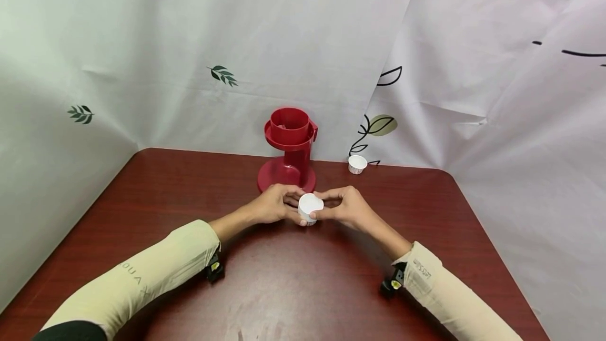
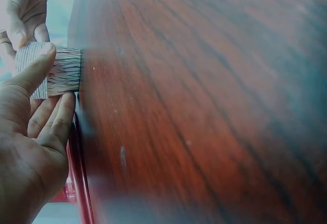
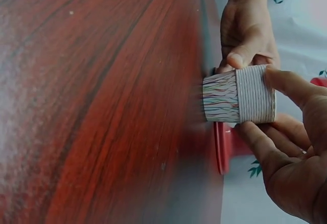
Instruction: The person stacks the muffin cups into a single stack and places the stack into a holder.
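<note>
Both hands meet at a small stack of white paper baking cups [image 1: 310, 205] near the middle of the wooden table. Ridged, layered rims [image 3: 255, 93] show in the right wrist view, above a tapering side printed with thin wavy coloured lines. My left hand [image 1: 274, 205] grips the stack from the left, thumb on the near side and fingers behind. On the opposite side, my right hand [image 1: 344, 207] pinches the rims between thumb and fingers. The stack stands upright, its narrow base right at the tabletop in the left wrist view.
Just behind the hands stands a red plastic stand [image 1: 286, 170] with a round base and a red cup-shaped holder [image 1: 290, 129] in its ring. A single white paper cup [image 1: 357, 164] sits at the table's back edge. A white printed curtain [image 1: 236, 30] hangs behind.
</note>
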Motion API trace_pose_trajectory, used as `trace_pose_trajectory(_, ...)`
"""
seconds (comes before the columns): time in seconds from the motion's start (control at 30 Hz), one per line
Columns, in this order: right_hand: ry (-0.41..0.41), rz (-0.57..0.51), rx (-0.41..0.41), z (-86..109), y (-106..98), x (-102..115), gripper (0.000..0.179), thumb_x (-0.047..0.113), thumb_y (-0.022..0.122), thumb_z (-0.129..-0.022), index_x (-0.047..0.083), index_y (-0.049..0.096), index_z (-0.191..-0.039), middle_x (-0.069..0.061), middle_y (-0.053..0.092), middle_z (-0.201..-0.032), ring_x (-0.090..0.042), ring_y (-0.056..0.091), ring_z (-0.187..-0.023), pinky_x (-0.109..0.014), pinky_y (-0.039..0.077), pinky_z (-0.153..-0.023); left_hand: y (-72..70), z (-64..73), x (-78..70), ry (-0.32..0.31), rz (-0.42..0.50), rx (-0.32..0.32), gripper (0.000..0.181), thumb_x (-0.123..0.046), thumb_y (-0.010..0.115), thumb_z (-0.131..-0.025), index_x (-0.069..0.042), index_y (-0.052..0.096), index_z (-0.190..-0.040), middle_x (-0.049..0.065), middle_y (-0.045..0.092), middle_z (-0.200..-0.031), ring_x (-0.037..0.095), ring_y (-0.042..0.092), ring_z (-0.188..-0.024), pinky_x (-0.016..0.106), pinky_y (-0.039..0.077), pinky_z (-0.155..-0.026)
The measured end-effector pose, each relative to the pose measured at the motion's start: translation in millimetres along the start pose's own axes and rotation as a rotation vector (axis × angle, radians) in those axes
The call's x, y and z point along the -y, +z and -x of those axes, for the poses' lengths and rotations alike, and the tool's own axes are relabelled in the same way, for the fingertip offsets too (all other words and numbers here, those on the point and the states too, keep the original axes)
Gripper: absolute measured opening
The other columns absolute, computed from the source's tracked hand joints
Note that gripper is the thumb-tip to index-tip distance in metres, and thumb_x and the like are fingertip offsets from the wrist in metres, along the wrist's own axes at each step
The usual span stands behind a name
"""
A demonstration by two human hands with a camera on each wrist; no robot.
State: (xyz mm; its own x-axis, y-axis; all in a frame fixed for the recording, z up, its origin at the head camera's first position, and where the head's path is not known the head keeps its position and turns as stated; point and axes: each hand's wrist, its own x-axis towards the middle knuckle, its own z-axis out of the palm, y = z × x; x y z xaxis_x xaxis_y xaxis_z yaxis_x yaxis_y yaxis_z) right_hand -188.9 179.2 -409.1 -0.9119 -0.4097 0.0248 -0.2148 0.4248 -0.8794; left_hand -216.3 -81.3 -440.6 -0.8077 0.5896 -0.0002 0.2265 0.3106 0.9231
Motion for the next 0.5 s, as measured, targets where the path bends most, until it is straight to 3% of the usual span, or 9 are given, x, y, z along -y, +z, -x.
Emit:
trace_pose_trajectory(0.3,-0.003,0.025,-0.005,-0.8,-1.1,-2.8,0.053,0.022,0.101,-0.085,0.01,0.084,-0.134,-0.011,0.086,-0.125,-0.019,0.084,-0.108,-0.018,0.064,-0.083,-0.9,1.7,-2.0,-0.01,-0.009,0.0,0.056,-0.011,0.1,-0.085,-0.003,0.075,-0.134,0.013,0.082,-0.129,0.023,0.081,-0.116,0.036,0.068,-0.105)
trace_pose_trajectory(0.5,-0.009,-0.087,0.033,-6.9,-5.8,-5.7,0.061,0.013,0.097,-0.089,-0.002,0.075,-0.143,-0.02,0.081,-0.136,-0.034,0.082,-0.123,-0.024,0.068,-0.095,0.1,0.7,-2.0,0.014,0.015,-0.006,0.053,-0.007,0.1,-0.084,-0.001,0.074,-0.13,0.014,0.082,-0.126,0.021,0.081,-0.113,0.036,0.068,-0.104)
